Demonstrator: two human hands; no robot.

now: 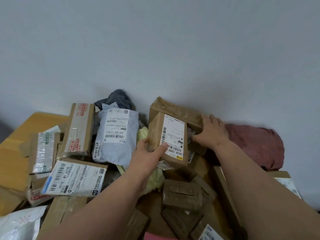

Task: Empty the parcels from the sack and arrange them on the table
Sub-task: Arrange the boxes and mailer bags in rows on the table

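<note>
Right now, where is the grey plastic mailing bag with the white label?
The grey mailing bag lies in the middle of the pile near the wall, between the tall taped box on its left and the brown box both hands hold.

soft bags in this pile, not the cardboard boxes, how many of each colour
pale blue-grey mailer: 1
dark grey bag: 1
pale yellow bag: 1
white mailer: 1
dark red sack: 1
total: 5
The pink scrap at the bottom edge is too cropped to tell, so it is not counted.
</note>
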